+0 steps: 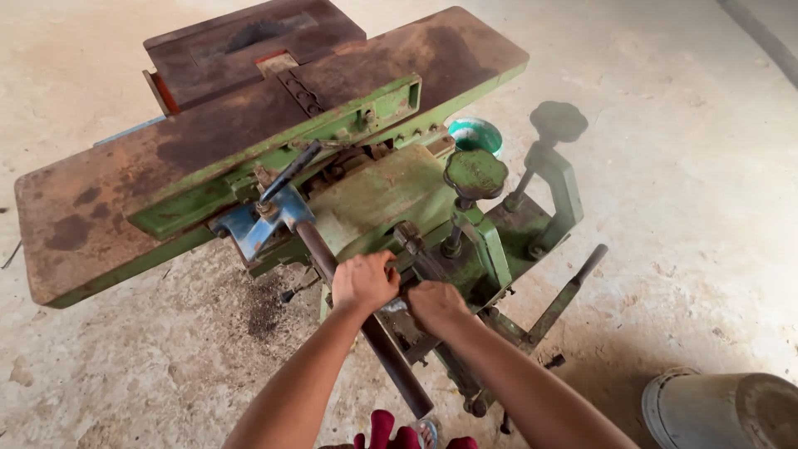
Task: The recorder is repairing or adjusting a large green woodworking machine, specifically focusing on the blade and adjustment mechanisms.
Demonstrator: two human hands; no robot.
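Observation:
A rusty green woodworking planer (382, 195) stands on the concrete floor, its long brown table (125, 179) running left to right. A dark metal pipe (391, 357) slants from a blue bracket (258, 224) toward me. My left hand (363, 281) is closed over a part of the machine just right of the pipe. Pressed against the same spot beside it is my right hand (436, 306), fingers curled. A small shiny piece (394, 306) shows between the two hands; what each grips is hidden.
Two round green handwheels (475, 175) (558, 122) rise on the machine's right side. A teal bowl (475, 135) lies behind them. A grey bucket (719, 411) stands at the lower right. Dark sawdust (264, 312) is spread under the machine. A lever bar (565, 299) sticks out at right.

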